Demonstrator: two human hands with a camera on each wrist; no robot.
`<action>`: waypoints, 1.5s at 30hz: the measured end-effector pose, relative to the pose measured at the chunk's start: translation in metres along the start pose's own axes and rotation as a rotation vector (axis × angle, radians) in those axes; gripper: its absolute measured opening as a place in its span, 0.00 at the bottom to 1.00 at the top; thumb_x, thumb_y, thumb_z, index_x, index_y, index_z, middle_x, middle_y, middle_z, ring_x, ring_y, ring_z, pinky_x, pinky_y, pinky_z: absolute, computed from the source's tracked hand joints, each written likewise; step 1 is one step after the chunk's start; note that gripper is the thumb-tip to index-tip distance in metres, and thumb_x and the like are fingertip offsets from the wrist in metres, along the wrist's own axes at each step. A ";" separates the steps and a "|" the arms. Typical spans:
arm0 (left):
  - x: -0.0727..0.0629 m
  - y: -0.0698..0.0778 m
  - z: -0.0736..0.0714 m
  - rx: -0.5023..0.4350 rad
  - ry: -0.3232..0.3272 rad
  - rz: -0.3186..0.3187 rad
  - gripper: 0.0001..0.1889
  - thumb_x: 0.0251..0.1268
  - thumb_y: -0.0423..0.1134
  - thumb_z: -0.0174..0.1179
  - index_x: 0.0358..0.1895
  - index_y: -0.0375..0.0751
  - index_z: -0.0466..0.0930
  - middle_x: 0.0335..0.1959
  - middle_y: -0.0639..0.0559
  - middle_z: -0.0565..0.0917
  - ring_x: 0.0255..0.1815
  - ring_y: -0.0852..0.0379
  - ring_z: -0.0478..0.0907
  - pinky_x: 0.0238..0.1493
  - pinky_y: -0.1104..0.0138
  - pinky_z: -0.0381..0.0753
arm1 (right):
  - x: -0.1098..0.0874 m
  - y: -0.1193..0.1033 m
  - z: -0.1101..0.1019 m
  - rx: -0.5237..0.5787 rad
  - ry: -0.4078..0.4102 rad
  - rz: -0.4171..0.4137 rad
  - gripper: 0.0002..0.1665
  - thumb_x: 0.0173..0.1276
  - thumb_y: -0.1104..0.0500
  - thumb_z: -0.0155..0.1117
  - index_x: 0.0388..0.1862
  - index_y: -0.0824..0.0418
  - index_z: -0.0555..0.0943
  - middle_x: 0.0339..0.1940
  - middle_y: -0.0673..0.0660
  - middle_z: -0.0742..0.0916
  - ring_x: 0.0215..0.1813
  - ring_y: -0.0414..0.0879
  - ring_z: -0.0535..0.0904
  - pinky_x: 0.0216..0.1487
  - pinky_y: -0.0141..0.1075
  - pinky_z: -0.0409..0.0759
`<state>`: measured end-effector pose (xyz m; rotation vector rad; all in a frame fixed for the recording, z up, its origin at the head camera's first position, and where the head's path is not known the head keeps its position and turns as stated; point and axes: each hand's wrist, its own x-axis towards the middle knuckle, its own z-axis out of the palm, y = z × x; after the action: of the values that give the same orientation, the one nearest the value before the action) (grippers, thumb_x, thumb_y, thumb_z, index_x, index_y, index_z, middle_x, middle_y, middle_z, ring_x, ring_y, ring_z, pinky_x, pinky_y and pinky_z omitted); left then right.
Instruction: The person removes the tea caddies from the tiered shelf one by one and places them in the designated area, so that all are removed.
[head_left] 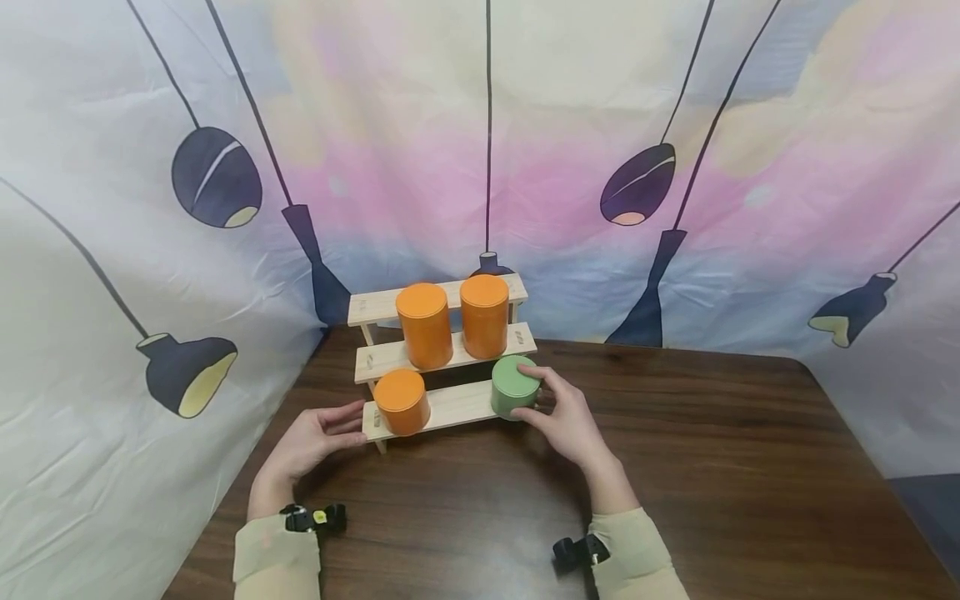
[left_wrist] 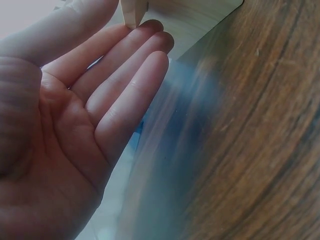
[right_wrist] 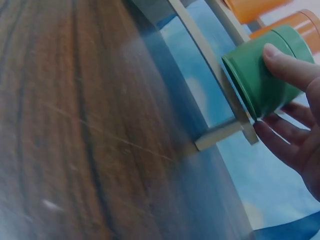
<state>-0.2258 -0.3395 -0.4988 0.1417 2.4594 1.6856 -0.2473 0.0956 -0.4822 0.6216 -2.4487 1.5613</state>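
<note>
A three-tier wooden step rack (head_left: 461,403) stands on the table. At its lowest tier's right end, my right hand (head_left: 566,421) grips a short green canister (head_left: 515,390), thumb on one side and fingers on the other. In the right wrist view the green canister (right_wrist: 267,70) sits at the board's edge. My left hand (head_left: 315,442) pinches the left end of that same tier; the left wrist view shows its fingertips against the wood (left_wrist: 132,12). A short orange canister (head_left: 402,404) stands near that end. Two taller orange canisters (head_left: 424,329) (head_left: 484,318) occupy the middle tier.
The dark brown wooden table (head_left: 720,450) extends to the right and in front of the rack. Behind it hangs a cloth backdrop (head_left: 570,108) printed with dark lamps, close to the rack's top tier (head_left: 375,307). Each wrist wears a small black camera (head_left: 577,552).
</note>
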 end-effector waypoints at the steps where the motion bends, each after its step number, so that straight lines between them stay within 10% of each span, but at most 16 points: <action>1: 0.000 0.000 0.000 0.003 0.005 -0.002 0.38 0.64 0.38 0.79 0.75 0.29 0.74 0.71 0.34 0.78 0.64 0.54 0.84 0.54 0.71 0.85 | 0.000 0.000 -0.002 0.008 -0.004 -0.003 0.42 0.62 0.61 0.85 0.74 0.45 0.79 0.70 0.53 0.84 0.61 0.53 0.87 0.59 0.48 0.87; 20: -0.001 0.002 0.000 0.017 -0.004 -0.004 0.38 0.65 0.38 0.78 0.75 0.30 0.73 0.73 0.34 0.76 0.68 0.43 0.81 0.55 0.69 0.85 | -0.010 0.010 -0.045 0.076 0.094 0.016 0.42 0.63 0.61 0.84 0.75 0.45 0.78 0.65 0.58 0.87 0.56 0.56 0.89 0.55 0.50 0.88; 45: 0.000 -0.002 0.001 0.027 -0.009 -0.020 0.39 0.65 0.40 0.78 0.76 0.30 0.73 0.72 0.33 0.77 0.63 0.56 0.85 0.53 0.70 0.85 | -0.020 0.043 -0.061 0.080 0.238 0.186 0.43 0.64 0.66 0.82 0.77 0.49 0.77 0.76 0.62 0.78 0.69 0.62 0.82 0.62 0.48 0.85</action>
<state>-0.2259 -0.3392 -0.5016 0.1275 2.4697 1.6409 -0.2529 0.1706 -0.4979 0.2077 -2.3305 1.6974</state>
